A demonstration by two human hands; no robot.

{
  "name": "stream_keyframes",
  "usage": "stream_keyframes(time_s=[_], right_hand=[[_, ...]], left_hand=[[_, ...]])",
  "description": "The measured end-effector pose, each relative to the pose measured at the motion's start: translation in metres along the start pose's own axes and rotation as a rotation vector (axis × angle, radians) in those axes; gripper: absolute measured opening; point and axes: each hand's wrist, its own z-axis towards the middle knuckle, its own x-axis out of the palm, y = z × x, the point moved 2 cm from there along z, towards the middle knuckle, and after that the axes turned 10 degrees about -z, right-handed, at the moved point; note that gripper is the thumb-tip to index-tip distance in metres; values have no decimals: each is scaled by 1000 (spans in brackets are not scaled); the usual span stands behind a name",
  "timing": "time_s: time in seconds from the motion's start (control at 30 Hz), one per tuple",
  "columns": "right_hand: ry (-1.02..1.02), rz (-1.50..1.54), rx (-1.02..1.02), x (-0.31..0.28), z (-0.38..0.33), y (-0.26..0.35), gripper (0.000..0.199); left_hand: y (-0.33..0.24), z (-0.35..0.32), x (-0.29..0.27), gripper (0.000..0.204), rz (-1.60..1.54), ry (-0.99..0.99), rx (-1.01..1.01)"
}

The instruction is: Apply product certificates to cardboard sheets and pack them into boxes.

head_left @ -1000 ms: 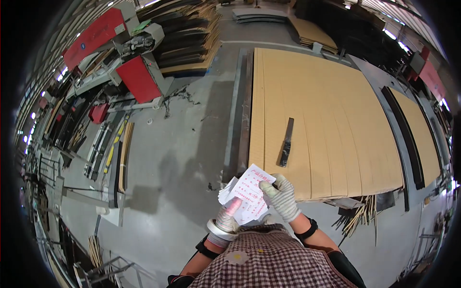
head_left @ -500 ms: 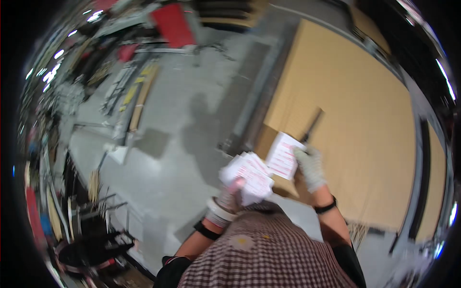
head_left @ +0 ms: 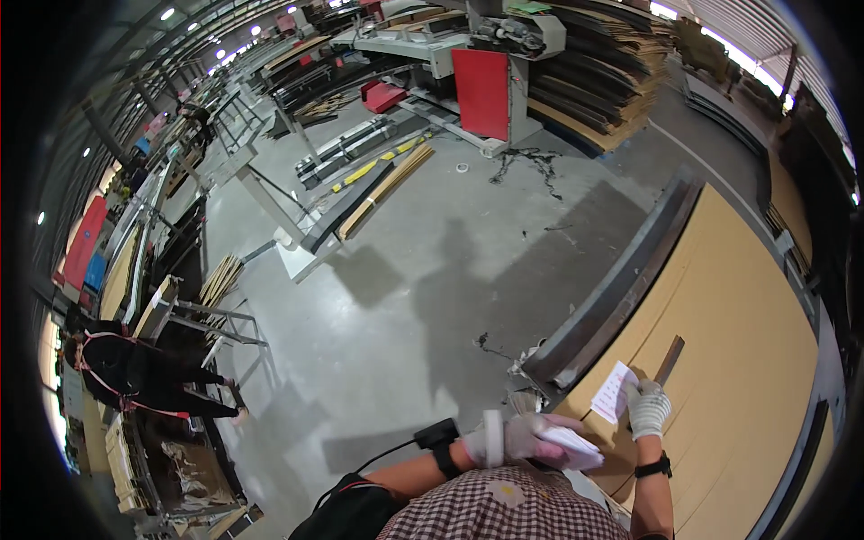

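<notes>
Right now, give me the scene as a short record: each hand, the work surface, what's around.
Left hand: gloved, holding a paper stack
Left wrist: wearing a white ring
Right hand: gloved, holding a single sheet
Work surface: tan boards; dark strip on top, partly hidden by the right hand
Far left: person in dark clothes
Background: machine with red panel

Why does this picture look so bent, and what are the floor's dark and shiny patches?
Head view: straight edges like the metal beam bow through the wide lens; a person-shaped shadow darkens the grey floor; pale glare lies left of it; print on the white paper is unreadable.
</notes>
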Motion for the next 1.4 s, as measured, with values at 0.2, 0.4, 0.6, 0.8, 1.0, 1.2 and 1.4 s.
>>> stream_keyframes(time_s=[0.2,0.4,0.6,0.8,1.0,1.2,1.4], right_hand=[[129,-82,47,-6,-19,-15,36],[80,-79,54,-13,-33,-29,38],[-151,165,83,-39,-15,-29,43],[-53,34,88,-27,-25,-37,52],[-43,159,81,4,-43,-65,49],[-192,402,197,-12,-2,-46,45],[-294,-41,-310,-34,-2,-8,57]], left_hand=[[24,47,13,63,1038,232,143],[47,59,19,50,522,216,-25],[-6,30,21,26,954,174,122],[14,73,33,27,797,101,33],[43,101,25,85,1447,119,-162],[48,104,4,76,1349,320,13],[28,87,12,65,1292,237,200]])
